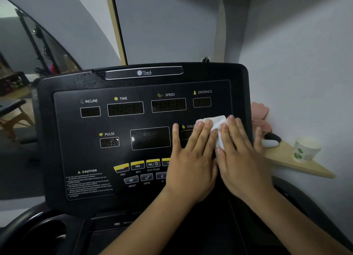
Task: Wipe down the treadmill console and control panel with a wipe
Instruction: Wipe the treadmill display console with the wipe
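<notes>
The black treadmill console (pixel 76 132) fills the middle of the head view, with dark displays labelled INCLINE, TIME, SPEED, DISTANCE and PULSE. A row of yellow buttons (pixel 137 165) runs along its lower part. A crumpled white wipe (pixel 215 122) lies on the right side of the panel, over the calories display. My left hand (pixel 191 159) and my right hand (pixel 240 155) lie flat side by side on the panel, fingers extended, both pressing on the wipe. The hands hide the right-hand buttons and most of the wipe.
A wooden corner shelf (pixel 298 163) sits against the white wall to the right, holding a paper cup (pixel 305 149), a dark and white object (pixel 271 140) and something pink (pixel 260 117). A cup holder (pixel 47 233) is at lower left. Gym gear stands far left.
</notes>
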Motion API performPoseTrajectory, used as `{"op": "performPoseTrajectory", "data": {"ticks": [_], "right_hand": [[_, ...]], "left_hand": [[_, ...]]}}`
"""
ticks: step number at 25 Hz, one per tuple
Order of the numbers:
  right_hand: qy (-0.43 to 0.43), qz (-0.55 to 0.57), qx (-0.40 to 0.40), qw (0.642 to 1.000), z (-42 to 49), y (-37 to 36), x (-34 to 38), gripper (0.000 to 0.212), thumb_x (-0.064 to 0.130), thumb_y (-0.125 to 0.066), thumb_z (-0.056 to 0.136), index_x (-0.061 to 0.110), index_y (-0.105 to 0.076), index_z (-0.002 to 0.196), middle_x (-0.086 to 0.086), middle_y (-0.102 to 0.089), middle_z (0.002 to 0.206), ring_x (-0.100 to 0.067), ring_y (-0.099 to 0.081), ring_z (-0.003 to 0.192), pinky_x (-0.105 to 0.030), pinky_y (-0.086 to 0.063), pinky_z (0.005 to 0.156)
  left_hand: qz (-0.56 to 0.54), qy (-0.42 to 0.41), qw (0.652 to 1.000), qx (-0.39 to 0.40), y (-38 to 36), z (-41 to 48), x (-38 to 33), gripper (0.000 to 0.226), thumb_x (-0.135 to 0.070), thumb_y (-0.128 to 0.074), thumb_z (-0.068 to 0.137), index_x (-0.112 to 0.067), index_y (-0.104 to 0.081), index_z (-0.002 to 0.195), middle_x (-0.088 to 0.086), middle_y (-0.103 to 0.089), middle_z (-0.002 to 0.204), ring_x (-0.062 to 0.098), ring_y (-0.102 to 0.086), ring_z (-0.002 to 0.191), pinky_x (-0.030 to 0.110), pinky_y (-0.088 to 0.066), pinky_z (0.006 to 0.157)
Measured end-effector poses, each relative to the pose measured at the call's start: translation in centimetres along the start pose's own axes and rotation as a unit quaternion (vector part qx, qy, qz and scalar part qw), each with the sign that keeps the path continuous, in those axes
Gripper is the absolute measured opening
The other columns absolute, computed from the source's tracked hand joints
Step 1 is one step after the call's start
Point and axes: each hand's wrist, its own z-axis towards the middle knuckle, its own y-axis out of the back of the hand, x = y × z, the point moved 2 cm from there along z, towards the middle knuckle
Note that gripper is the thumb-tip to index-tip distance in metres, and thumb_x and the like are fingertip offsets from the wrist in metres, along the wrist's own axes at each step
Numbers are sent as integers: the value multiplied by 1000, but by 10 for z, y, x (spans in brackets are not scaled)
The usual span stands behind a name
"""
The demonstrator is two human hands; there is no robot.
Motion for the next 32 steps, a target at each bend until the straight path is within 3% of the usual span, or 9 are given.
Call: {"op": "performPoseTrajectory", "data": {"ticks": [5,11,17,20,23,28,32], "right_hand": [[73,-12,1,997,-27,-11,22,59,28,-28,94,-1,-33,145,-18,-24,157,-29,-17,147,-61,-13,115],[94,18,-2,995,12,-3,47,64,31,-29,89,-3,-32,143,-20,-29,154,-29,-21,146,-58,-14,114],[133,47,11,990,20,-3,91,62,30,-29,91,-2,-35,144,-16,-28,156,-26,-19,147,-63,-15,114],[122,66,6,990,40,2,120,64,32,-29,91,-2,-30,145,-17,-25,157,-27,-17,147,-65,-17,113],[160,85,15,983,13,-8,152,68,31,-32,90,-1,-21,148,-17,-18,159,-27,-11,148,-65,-18,112],[222,73,44,971,26,-3,213,70,34,-34,89,3,-20,150,-16,-17,160,-27,-8,149,-67,-6,112],[243,49,50,967,53,7,259,68,38,-31,96,10,-5,153,-15,3,162,-27,11,148,-70,8,108]], "left_hand": [[-2,5,1000,14,-4,-27,15,59,-41,-33,99,-12,-31,151,9,-18,161,22,-11,150,67,-5,114],[-8,52,999,-10,4,-26,41,59,-41,-31,101,-14,-25,153,8,-17,162,21,-9,150,68,-3,114],[26,77,997,-14,14,-53,93,57,-41,-35,98,-18,-36,150,4,-24,161,19,-18,149,71,-4,112],[28,112,993,-21,24,-52,118,57,-43,-32,99,-19,-34,151,3,-23,161,19,-16,149,69,1,112],[2,132,991,-9,19,-89,126,58,-42,-33,98,-18,-34,151,4,-21,161,19,-15,149,70,-3,112],[23,184,983,-6,31,-124,189,54,-40,-32,98,-25,-37,149,-3,-23,161,13,-18,148,69,1,113],[19,239,971,-10,38,-133,223,57,-43,-30,98,-26,-28,153,-2,-16,163,12,-10,149,66,1,114]]}}
